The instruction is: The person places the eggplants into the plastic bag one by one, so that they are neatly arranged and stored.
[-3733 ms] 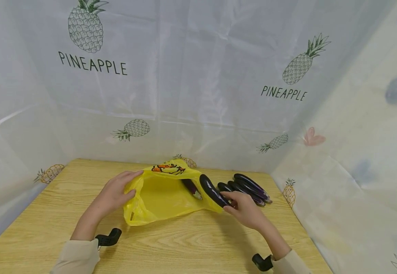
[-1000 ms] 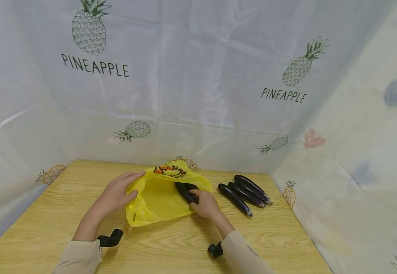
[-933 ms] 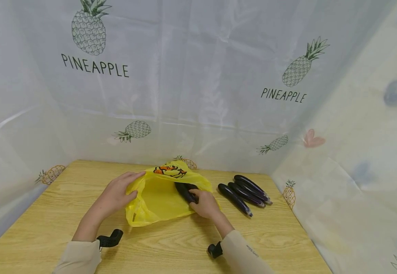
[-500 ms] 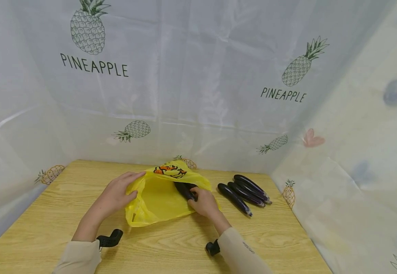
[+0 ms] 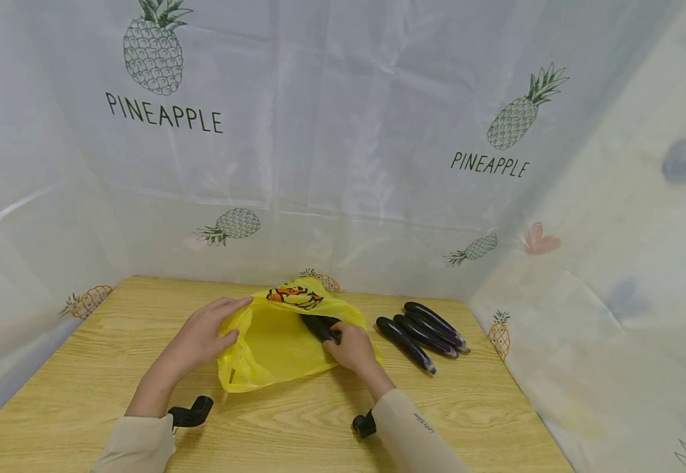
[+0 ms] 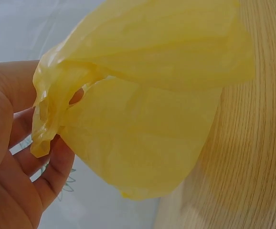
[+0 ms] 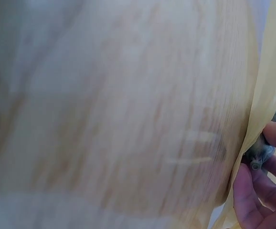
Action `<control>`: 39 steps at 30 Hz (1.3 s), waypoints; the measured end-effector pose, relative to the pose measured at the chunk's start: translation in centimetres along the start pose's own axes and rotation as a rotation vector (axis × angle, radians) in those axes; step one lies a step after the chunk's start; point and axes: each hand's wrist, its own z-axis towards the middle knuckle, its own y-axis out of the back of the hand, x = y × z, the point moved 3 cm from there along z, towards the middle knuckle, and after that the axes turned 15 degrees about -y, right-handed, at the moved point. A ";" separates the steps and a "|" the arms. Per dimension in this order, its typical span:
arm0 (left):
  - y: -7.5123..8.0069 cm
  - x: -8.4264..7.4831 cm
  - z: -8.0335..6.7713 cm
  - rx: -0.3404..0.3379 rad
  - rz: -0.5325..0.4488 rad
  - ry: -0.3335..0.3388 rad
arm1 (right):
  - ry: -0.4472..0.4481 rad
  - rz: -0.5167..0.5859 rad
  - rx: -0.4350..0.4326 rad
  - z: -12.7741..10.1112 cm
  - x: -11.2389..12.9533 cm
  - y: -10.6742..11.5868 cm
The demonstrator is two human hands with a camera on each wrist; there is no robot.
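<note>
Moved R hand (image 5: 351, 348) w/ dark-purple eggplant (image 5: 318, 326) leftward, into yellow plastic bag (image 5: 278, 351), since approx. 4 s ago. Can see wood table (image 5: 296, 427) below. Holding bunched bag rim in curled fingers (image 6: 58, 165) of L hand (image 5: 201, 332). Can see 3 loose eggplants (image 5: 423, 336) near bag's R side. Pinching eggplant inside bag btwn R fingers & thumb.

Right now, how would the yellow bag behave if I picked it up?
The yellow bag would likely be floppy, given its thin, creased film. It may sag around an eggplant inside. Its wrinkled mouth could fold inward.
</note>
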 end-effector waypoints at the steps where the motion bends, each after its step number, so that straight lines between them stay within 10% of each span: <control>1: 0.0 0.0 0.1 0.001 0.001 -0.002 | -0.001 0.002 0.002 0.0 0.0 0.0; 18: 0.1 0.1 0.2 0.008 0.023 -0.001 | 0.079 0.065 0.115 -1.8 -0.5 3.0; 39: 0.3 0.6 -0.3 0.012 0.026 -0.001 | 0.099 0.045 -0.159 -4.0 -9.1 12.3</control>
